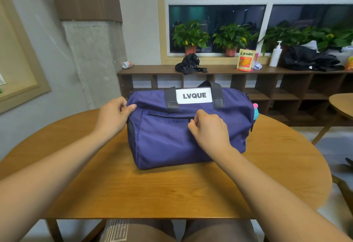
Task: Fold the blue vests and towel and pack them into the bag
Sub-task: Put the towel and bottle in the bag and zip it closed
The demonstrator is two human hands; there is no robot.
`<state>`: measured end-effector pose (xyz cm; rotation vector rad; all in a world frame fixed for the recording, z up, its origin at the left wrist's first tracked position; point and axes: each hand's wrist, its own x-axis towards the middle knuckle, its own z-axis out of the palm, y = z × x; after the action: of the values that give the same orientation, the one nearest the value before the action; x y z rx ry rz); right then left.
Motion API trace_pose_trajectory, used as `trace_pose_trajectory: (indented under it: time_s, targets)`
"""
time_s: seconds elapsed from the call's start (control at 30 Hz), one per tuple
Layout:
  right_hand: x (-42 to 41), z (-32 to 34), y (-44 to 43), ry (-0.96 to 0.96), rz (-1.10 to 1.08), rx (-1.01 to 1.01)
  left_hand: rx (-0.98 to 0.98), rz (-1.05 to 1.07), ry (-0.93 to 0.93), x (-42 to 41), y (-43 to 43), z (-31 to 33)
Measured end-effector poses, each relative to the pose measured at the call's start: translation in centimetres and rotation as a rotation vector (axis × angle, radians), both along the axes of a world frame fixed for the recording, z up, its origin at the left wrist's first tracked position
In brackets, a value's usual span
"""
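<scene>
Nearest, below the bag (172,142): brown shorts (137,230) showing under the edge of the round wooden table (152,188). Standing mid-table, long side toward the camera: the purple-blue bag itself, top closed over.

Gripping the bag's upper left corner with the left hand (114,115), thumb laid on the front fabric, fingers wrapped behind the end. Pinching at the bag's front, just under the pocket zip, with the right hand (208,127): fingers curled in, thumb and forefinger closed tight together; zip pull or bare cloth between them, cannot tell.

On the bag's top: a white label (194,95) reading LVQUE, flanked by black handle straps (171,98). At the bag's right end: a pink and teal charm (255,111).

Behind the bag: a low brown shelf unit (225,69) along the wall. On it, from behind the bag's left end rightward: a tipped can (127,64), a black pouch (188,64), an orange snack packet (246,59), a white pump bottle (275,55), a heap of black clothes (309,59). Farther back still, on the sill: potted plants (190,33) against dark window panes.
</scene>
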<state>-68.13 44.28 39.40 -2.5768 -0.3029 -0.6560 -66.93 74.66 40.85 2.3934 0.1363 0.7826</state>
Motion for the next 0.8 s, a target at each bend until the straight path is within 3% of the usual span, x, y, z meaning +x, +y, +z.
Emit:
trace_pose_trajectory:
  time_s: [0.23,0.53,0.7,0.8]
  targets:
    - [1.0,0.7,-2.6,-0.020,-0.063,-0.036,0.006,0.004,-0.040,1.4,0.1,0.8]
    - [2.1,0.3,-5.3,-0.104,-0.021,0.063,-0.250,-0.024,-0.039,1.1,-0.5,-0.8]
    - [1.8,-2.9,-10.6,-0.305,-0.042,0.096,-0.479,-0.175,0.098,-3.7,-1.3,-3.8]
    - [1.2,-5.8,-12.7,-0.292,-0.103,0.191,-0.501,-0.249,0.219,-6.1,-2.8,-6.4]
